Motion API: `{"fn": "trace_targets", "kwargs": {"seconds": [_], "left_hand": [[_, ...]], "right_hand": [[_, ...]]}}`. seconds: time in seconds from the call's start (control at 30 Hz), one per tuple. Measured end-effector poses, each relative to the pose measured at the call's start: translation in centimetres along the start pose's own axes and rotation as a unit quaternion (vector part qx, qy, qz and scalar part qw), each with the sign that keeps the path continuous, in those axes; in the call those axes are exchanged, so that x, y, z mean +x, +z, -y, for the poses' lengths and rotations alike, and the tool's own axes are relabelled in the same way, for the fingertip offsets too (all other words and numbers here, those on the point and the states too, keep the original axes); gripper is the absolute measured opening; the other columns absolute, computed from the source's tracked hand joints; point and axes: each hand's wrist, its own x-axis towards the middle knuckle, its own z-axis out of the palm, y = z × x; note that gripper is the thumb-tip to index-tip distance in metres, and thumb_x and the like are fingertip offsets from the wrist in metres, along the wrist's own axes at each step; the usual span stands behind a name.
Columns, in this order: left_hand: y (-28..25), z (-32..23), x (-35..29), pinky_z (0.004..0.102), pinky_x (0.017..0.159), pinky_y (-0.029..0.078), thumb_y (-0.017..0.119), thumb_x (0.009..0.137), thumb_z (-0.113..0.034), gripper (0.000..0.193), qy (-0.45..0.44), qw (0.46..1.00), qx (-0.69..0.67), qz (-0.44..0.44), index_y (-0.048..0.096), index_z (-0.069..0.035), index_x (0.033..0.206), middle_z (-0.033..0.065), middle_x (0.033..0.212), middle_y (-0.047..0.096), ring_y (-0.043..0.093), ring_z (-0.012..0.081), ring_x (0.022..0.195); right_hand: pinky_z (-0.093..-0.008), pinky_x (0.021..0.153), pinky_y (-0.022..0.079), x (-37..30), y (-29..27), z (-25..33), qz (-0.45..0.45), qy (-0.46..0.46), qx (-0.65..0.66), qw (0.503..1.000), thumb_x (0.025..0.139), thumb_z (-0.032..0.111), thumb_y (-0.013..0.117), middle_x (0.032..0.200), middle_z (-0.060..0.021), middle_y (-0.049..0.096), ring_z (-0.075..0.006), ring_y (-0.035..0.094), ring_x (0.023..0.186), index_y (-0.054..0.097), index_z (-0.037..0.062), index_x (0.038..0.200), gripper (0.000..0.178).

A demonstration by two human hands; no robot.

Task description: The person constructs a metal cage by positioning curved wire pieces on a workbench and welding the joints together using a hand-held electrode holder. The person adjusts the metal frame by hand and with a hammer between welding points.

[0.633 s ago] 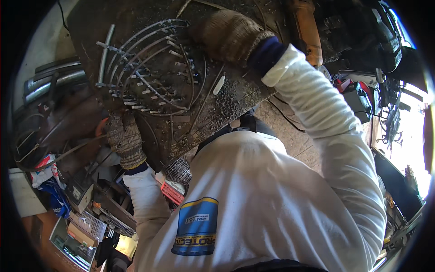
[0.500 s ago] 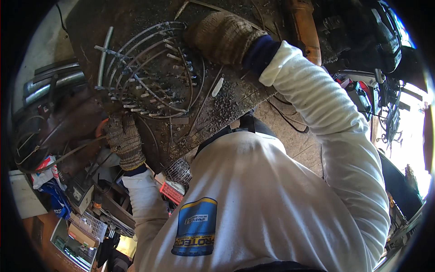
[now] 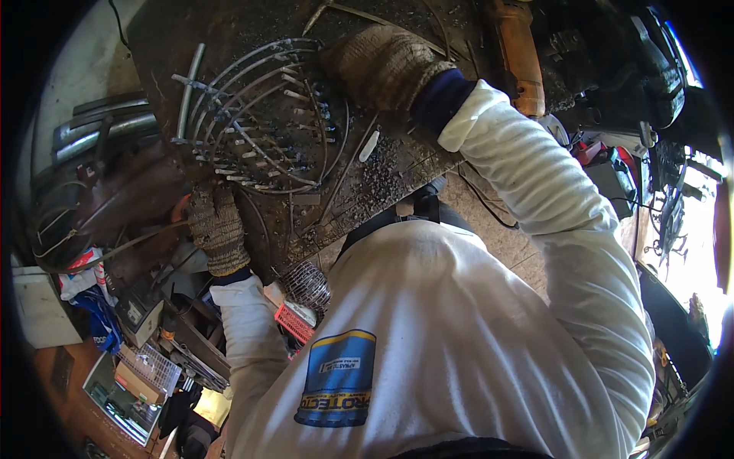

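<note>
A fish-shaped frame of bent and welded metal rods point(image 3: 252, 164), with several short rod stubs inside its curves, lies on the dark worktable point(image 3: 459, 27). My left hand point(image 3: 216, 233), in a knitted work glove, is closed at the frame's near left corner; its fingertips are partly hidden in shadow. At the far right end of the frame, my right hand point(image 3: 382, 67), in a similar soiled glove, is closed round the rods. Its fingers curl out of sight. A small white stick, like chalk point(image 3: 369, 146), lies on the table between the frame and the near edge.
Dark metal grit point(image 3: 386, 180) is scattered near the table edge. An orange power tool point(image 3: 518, 61) lies at the far right, beside dark equipment point(image 3: 612, 69). Loose metal strips and cables surround the work. Below left are a red plastic basket point(image 3: 294, 321) and a wire mesh roll point(image 3: 306, 284).
The whole view has shifted slightly, so the table and frame appear a little farther right. Both hands stay at the same ends of the frame.
</note>
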Motion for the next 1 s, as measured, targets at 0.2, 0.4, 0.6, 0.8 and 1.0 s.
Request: {"fn": "trace_targets", "kwargs": {"seconds": [0.2,0.4,0.6,0.8,1.0], "left_hand": [[-0.8,-1.0,0.8,0.0403,0.083,0.053,0.065,0.091,-0.018,0.021,-0.185,0.943,-0.276,-0.004,0.071,-0.008,0.109,0.0119,0.106,0.07,0.066,0.0301,0.095],[-2.7,-2.0,1.9,0.0421,0.086,0.05,0.064,0.092,-0.016,0.024,-0.228,0.932,-0.281,0.026,0.068,0.0,0.11,0.017,0.101,0.068,0.065,0.0331,0.094],[-2.7,-2.2,1.8,0.0426,0.084,0.05,0.063,0.092,-0.015,0.023,-0.235,0.928,-0.29,0.018,0.068,-0.001,0.11,0.0173,0.1,0.067,0.064,0.0332,0.093],[-0.9,-1.7,0.6,0.04,0.088,0.051,0.065,0.092,-0.016,0.027,-0.222,0.915,-0.335,-0.041,0.068,-0.001,0.114,0.0173,0.105,0.07,0.066,0.0326,0.096],[-1.4,-2.4,0.9,0.0399,0.093,0.051,0.065,0.093,-0.016,0.029,-0.231,0.892,-0.384,-0.062,0.068,0.0,0.117,0.0168,0.112,0.07,0.066,0.0309,0.103]], "right_hand": [[-0.0459,0.082,0.054,-4.1,-0.6,-3.1,-0.218,0.149,0.131,0.956,0.086,0.02,0.06,0.097,-0.0201,0.071,-0.0383,0.068,0.091,0.07,0.0056,0.109,0.029],[-0.0392,0.093,0.052,-9.0,1.3,-3.6,-0.333,0.196,0.183,0.904,0.094,0.02,0.054,0.111,-0.021,0.068,-0.0328,0.065,0.107,0.063,0.0048,0.125,0.036],[-0.0389,0.094,0.051,-13.2,2.9,-1.1,-0.294,0.291,0.275,0.868,0.095,0.019,0.053,0.111,-0.0199,0.068,-0.0318,0.065,0.107,0.061,0.0035,0.126,0.036],[-0.0385,0.095,0.051,-15.0,3.2,2.0,-0.198,0.363,0.38,0.827,0.097,0.019,0.051,0.111,-0.0189,0.068,-0.0308,0.065,0.108,0.06,0.0022,0.128,0.036],[-0.0377,0.094,0.051,-13.0,1.5,2.5,-0.099,0.401,0.408,0.815,0.097,0.016,0.054,0.111,-0.0175,0.068,-0.0296,0.065,0.108,0.058,0.003,0.13,0.036]]}}
